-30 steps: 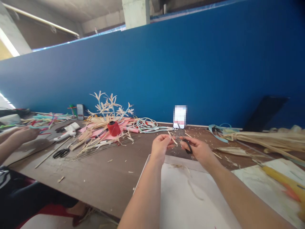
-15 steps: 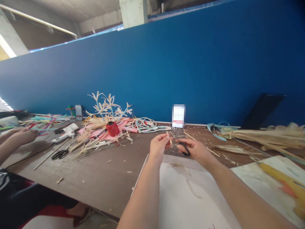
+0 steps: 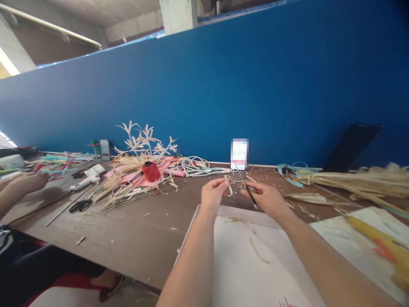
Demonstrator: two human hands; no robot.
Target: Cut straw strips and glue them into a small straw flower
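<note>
My left hand [image 3: 213, 194] is raised over the far edge of a white board [image 3: 255, 273], thumb and fingers pinched on a small pale straw strip [image 3: 227, 184]. My right hand [image 3: 266, 198] is closed around black-handled scissors [image 3: 247, 189], whose blades point up and left toward the strip. The two hands are a few centimetres apart above the brown table [image 3: 134, 232].
A red thread spool [image 3: 151, 171], straw flowers [image 3: 143, 145], coiled cords [image 3: 194, 167], a white glue gun [image 3: 86, 177] and black scissors [image 3: 79, 206] lie at left. Another person's hand [image 3: 22, 184] rests at far left. Straw bundles [image 3: 358, 183] and a yellow glue gun [image 3: 380, 243] lie at right.
The scissors in my right hand have tilted so the blades now point up toward the strip; both hands rose slightly and drew a little apart.
</note>
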